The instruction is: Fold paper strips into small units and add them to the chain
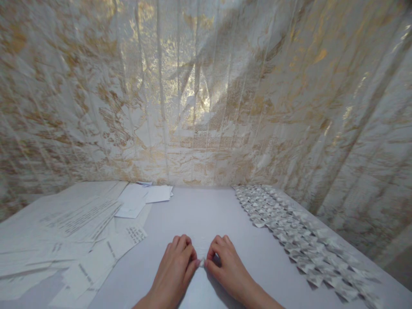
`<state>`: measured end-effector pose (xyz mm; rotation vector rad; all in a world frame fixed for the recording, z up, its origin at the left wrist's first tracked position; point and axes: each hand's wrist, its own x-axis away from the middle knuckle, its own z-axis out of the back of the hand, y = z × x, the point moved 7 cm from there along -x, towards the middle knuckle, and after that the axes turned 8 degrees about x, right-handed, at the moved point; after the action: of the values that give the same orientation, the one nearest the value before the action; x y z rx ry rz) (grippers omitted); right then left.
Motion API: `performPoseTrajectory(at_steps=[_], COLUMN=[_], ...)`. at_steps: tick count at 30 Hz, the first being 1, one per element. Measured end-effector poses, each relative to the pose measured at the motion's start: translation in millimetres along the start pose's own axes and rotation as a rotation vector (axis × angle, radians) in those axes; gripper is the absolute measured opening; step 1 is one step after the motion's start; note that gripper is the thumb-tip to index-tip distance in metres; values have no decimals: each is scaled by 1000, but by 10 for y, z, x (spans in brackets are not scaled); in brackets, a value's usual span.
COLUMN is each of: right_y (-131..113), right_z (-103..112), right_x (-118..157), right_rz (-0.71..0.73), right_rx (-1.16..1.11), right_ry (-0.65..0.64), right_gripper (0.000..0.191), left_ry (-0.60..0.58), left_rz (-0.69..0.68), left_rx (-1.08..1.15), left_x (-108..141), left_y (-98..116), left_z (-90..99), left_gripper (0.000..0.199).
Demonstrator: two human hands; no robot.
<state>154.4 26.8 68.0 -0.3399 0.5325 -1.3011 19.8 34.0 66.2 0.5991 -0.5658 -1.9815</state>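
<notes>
Near the front middle of the white table [189, 210], my left hand [178, 267] and my right hand [227, 268] face each other, thumbs and fingertips pinched close together. Between them is a small whitish piece [202, 262], probably paper, held at both sides by the fingertips. Its shape is too small to make out. Both hands have their fingers curled and rest low over the tabletop.
Printed paper sheets and strips [86, 223] spread over the left side, with blank white papers [131, 199] behind them. Rows of small folded paper pieces [299, 236] run along the right side. A patterned curtain [199, 94] hangs behind the table.
</notes>
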Motion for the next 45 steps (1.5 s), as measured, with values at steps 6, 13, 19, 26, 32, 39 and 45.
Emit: performPoseTrajectory(at_steps=[6, 13, 19, 26, 32, 39, 45], right_y=[-13, 11, 32, -46, -56, -18, -56], right_z=[-10, -23, 6, -19, -31, -39, -43], right_x=[-10, 3, 19, 47, 3, -6, 48], right_rz=[18, 57, 46, 88, 47, -21, 52], right_rx=[-7, -47, -71, 34, 88, 50, 120], right_ry=[5, -102, -112, -123, -141, -155, -122], right_gripper=[20, 30, 33, 24, 24, 19, 29], left_ry=[26, 12, 5, -23, -27, -42, -18], left_rz=[10, 4, -13, -75, -63, -49, -2], left_rx=[7, 50, 74, 66, 46, 163, 181], left_x=[2, -34, -22, -2, -26, 21, 60], left_y=[-26, -50, -55, 5, -4, 26, -17], left_z=[0, -13, -11, -23, -20, -73, -73], left_gripper=[11, 23, 22, 7, 12, 9, 17])
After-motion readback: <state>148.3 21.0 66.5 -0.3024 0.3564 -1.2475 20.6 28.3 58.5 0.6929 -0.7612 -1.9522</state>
